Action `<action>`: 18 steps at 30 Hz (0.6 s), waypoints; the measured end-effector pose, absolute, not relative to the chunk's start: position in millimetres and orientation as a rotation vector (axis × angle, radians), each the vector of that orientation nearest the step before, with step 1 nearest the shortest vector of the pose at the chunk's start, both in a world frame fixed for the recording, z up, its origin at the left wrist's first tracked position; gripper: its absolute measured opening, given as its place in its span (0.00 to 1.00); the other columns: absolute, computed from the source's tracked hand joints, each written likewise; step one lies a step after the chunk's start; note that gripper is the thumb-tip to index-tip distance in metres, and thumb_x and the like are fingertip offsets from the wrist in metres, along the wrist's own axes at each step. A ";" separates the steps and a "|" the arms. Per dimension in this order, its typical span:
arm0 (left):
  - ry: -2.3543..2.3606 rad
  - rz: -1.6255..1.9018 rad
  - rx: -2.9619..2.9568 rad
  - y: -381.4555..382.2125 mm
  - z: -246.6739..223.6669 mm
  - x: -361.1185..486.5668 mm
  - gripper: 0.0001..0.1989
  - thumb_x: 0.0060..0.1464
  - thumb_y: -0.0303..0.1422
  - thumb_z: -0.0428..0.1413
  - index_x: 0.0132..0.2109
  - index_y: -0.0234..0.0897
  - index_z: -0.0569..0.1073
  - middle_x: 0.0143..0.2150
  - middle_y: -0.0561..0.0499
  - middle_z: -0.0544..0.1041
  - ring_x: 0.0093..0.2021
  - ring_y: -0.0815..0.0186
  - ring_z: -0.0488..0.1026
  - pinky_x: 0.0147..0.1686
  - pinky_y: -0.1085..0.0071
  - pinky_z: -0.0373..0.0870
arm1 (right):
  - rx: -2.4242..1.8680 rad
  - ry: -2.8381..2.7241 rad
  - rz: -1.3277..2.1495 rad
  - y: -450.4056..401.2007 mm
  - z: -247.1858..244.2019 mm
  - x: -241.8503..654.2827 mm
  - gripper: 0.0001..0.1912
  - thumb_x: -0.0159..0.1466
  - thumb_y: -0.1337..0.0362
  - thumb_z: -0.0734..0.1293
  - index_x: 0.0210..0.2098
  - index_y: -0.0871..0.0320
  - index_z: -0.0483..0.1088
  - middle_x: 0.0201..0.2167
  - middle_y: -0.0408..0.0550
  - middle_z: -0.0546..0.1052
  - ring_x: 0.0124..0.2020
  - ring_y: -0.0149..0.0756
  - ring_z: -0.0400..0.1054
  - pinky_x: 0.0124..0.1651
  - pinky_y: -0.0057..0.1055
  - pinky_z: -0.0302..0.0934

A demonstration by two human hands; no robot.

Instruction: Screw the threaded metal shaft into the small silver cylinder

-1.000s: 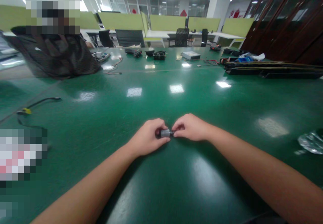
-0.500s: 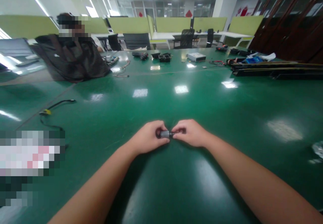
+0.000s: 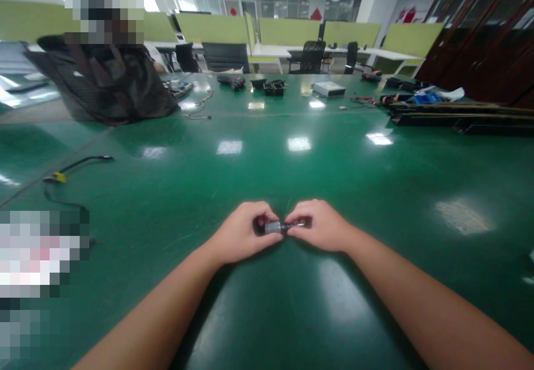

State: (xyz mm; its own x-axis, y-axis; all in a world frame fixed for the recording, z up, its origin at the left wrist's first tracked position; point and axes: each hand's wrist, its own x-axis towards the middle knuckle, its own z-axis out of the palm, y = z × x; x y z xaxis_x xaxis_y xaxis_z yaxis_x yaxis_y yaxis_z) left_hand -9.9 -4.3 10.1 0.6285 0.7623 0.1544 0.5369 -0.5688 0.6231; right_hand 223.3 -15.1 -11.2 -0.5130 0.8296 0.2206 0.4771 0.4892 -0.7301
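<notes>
Just above the green table (image 3: 258,181), my two hands meet on a small grey-and-black cylindrical tool (image 3: 273,227) with a thin shiny shaft at its right end. It lies roughly level, and its exact kind is too small to make out. My left hand (image 3: 246,232) is closed around the thick grey part, thumb below and fingers above. With thumb and fingertips, my right hand (image 3: 319,225) pinches the narrow right end. Fingers hide both ends in part.
A large dark bag (image 3: 112,86) stands at the back left, a person partly behind it. A black cable with a yellow piece (image 3: 58,177) lies left. Along the far edge are black parts (image 3: 273,87), a silver box (image 3: 329,89) and long black strips (image 3: 459,117).
Both hands keep their grip on the small tool, nearly in place. The view has shifted slightly, so the bag and cable appear further left and higher.
</notes>
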 end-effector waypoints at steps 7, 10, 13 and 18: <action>1.041 0.556 2.299 -3.6 7.2 -10.4 0.09 0.50 0.35 0.64 0.36 0.37 0.75 0.33 0.53 0.77 0.33 0.65 0.73 0.36 0.70 0.65 | -1.095 -2.180 0.807 -16.1 -10.7 222.7 0.08 0.57 0.67 0.75 0.37 0.56 0.80 0.32 0.44 0.80 0.33 0.32 0.72 0.39 0.29 0.62; 1.049 0.559 2.295 -3.5 6.8 -10.3 0.08 0.51 0.35 0.64 0.37 0.37 0.75 0.32 0.53 0.77 0.33 0.65 0.73 0.36 0.70 0.65 | -1.102 -2.200 0.764 -17.2 -10.2 221.6 0.09 0.57 0.66 0.75 0.39 0.56 0.80 0.33 0.43 0.80 0.34 0.33 0.72 0.41 0.30 0.61; 1.034 0.565 2.298 -2.6 6.2 -10.3 0.08 0.52 0.35 0.64 0.38 0.37 0.75 0.33 0.53 0.76 0.33 0.65 0.72 0.36 0.70 0.64 | -1.105 -2.235 0.699 -17.3 -10.2 220.7 0.09 0.58 0.65 0.75 0.39 0.56 0.80 0.34 0.43 0.81 0.36 0.33 0.72 0.43 0.31 0.60; 1.025 0.570 2.308 -1.4 4.6 -10.5 0.08 0.52 0.35 0.64 0.38 0.37 0.76 0.33 0.53 0.76 0.33 0.65 0.71 0.36 0.71 0.63 | -1.105 -2.238 0.672 -17.0 -11.6 219.8 0.06 0.59 0.65 0.74 0.38 0.55 0.79 0.34 0.43 0.80 0.36 0.33 0.72 0.43 0.31 0.58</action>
